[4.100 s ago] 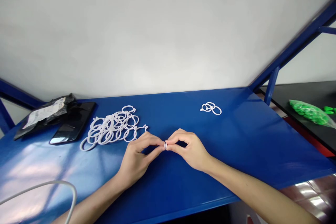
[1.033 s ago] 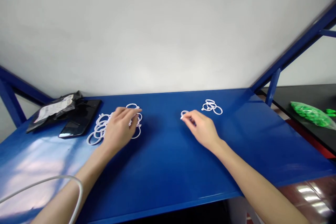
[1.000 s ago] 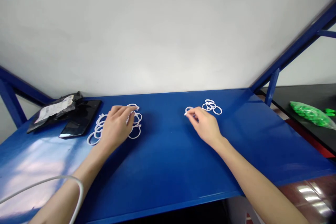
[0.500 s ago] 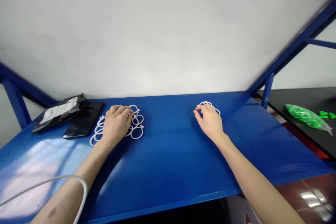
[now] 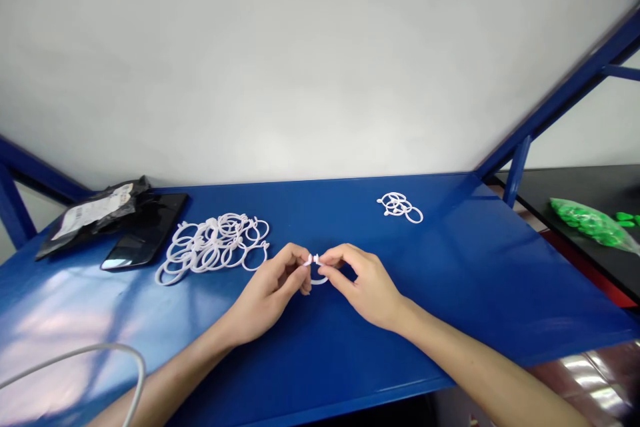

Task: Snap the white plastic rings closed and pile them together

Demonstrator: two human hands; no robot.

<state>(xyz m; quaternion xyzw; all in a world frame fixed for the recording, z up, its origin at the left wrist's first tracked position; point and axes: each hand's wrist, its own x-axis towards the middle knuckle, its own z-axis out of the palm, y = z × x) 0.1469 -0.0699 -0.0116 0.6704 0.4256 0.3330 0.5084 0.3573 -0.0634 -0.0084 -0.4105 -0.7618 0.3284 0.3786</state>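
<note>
Between my two hands is one white plastic ring (image 5: 319, 281), held over the blue table. My left hand (image 5: 273, 290) pinches the knobbed end on one side, and my right hand (image 5: 367, 283) pinches the other side. A small gap shows between the two ends at the top; the fingers hide much of the ring. To the left lies a loose pile of white rings (image 5: 213, 247), several overlapping. A smaller cluster of white rings (image 5: 397, 205) rests farther back on the right.
A black plastic package (image 5: 95, 213) with a white label lies at far left, beside a dark phone-like slab (image 5: 145, 233). A pale cable (image 5: 100, 347) crosses the lower left. Blue frame bars flank the blue table (image 5: 320, 360). At right, a bag of green pieces (image 5: 590, 223) sits on a black surface.
My left hand has left the ring pile and my right hand the small cluster. Both have come together at the middle, now holding one white ring. The view has shifted slightly.
</note>
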